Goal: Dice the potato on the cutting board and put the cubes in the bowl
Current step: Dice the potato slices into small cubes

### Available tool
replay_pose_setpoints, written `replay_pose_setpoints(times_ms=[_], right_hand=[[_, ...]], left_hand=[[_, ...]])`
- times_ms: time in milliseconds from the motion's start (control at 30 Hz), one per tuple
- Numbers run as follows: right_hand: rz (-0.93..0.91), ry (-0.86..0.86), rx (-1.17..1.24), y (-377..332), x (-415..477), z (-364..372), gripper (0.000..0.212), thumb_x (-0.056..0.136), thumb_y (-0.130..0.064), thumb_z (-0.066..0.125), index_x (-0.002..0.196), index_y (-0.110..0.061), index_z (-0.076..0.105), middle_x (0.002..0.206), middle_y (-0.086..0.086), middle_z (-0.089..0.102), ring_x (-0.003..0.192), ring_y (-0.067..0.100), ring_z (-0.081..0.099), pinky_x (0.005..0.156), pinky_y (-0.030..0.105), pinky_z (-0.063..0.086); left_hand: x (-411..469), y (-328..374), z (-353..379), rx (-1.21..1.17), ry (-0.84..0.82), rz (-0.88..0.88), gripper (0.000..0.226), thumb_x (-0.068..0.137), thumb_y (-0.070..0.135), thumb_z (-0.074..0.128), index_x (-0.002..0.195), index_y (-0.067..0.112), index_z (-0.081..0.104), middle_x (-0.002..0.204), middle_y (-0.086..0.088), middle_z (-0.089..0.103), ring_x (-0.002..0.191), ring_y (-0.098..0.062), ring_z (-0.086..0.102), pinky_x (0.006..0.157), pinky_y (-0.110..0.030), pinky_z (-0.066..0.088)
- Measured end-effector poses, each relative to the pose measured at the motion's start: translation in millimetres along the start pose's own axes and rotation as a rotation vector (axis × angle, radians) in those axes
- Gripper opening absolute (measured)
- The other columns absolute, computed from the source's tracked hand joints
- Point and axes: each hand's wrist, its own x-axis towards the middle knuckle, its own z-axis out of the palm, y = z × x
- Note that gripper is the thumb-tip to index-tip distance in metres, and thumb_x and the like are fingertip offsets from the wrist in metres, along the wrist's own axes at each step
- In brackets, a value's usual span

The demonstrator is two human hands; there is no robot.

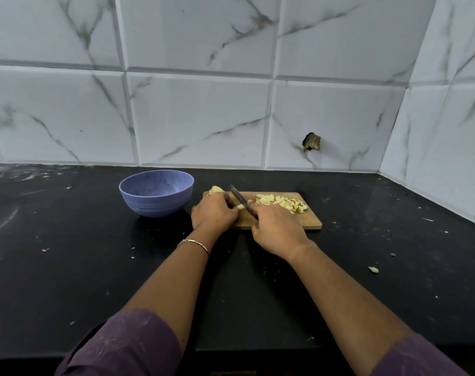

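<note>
Hands: left (214, 210) on potato (241, 206), right (277, 229) on knife (239, 197)

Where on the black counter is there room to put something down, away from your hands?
Left of the bowl, the counter is bare but for scraps. Right of the cutting board, toward the corner wall, there is room too. The board is crowded: left hand on the potato, right hand, knife and potato cubes. The bowl-board gap is narrow.
</note>
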Motion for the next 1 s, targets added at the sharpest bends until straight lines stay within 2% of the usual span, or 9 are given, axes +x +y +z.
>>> replay_pose_setpoints(times_ms=[200, 367, 567, 800, 1000], right_hand=[[-0.002, -0.015, -0.029, -4.7, -0.4, 0.4, 0.06, 0.097, -0.014, 0.055, 0.153, -0.023, 0.037, 0.118, 0.006, 0.062, 0.11, 0.023, 0.06, 0.088, 0.034, 0.051], [-0.01, -0.031, -0.069, -9.0, 0.3, 2.4, 0.055, 0.094, -0.013, 0.056, 0.148, -0.017, 0.043, 0.117, 0.007, 0.064, 0.11, 0.026, 0.061, 0.09, 0.038, 0.054], [-0.016, -0.039, -0.098, -11.9, 0.2, 0.6, 0.058, 0.095, -0.015, 0.057, 0.151, -0.017, 0.04, 0.117, 0.007, 0.064, 0.109, 0.025, 0.061, 0.089, 0.037, 0.053], [-0.001, -0.044, -0.128, -15.1, 1.0, -0.3, 0.047, 0.097, -0.016, 0.056, 0.143, -0.017, 0.049, 0.114, 0.007, 0.064, 0.107, 0.024, 0.061, 0.087, 0.035, 0.052], [0.001, -0.045, -0.14, -15.2, -0.4, -2.0, 0.046, 0.097, -0.015, 0.054, 0.143, -0.017, 0.049, 0.116, 0.007, 0.063, 0.108, 0.025, 0.06, 0.087, 0.036, 0.051]], left_hand=[[0.9, -0.5, 0.7, 0.002, 0.0, 0.006, 0.013, 0.087, 0.04, 0.062, 0.08, 0.03, 0.056, 0.11, -0.005, 0.067, 0.108, -0.024, 0.06, 0.092, -0.037, 0.047], [-0.3, -0.1, -1.0, 0.003, -0.003, 0.009, 0.013, 0.088, 0.042, 0.061, 0.081, 0.033, 0.055, 0.114, -0.006, 0.064, 0.112, -0.023, 0.058, 0.092, -0.036, 0.046], [-1.3, 0.7, -2.5, -0.006, -0.018, 0.009, 0.014, 0.089, 0.042, 0.061, 0.08, 0.035, 0.053, 0.115, -0.006, 0.065, 0.115, -0.022, 0.057, 0.094, -0.036, 0.045], [-1.7, 0.8, -3.5, -0.01, -0.024, 0.007, 0.011, 0.088, 0.041, 0.061, 0.082, 0.037, 0.054, 0.117, -0.006, 0.064, 0.116, -0.022, 0.056, 0.096, -0.039, 0.046], [-2.0, 0.2, -3.4, -0.019, -0.024, -0.003, 0.015, 0.087, 0.045, 0.063, 0.077, 0.036, 0.055, 0.117, -0.005, 0.063, 0.115, -0.022, 0.057, 0.097, -0.038, 0.046]])
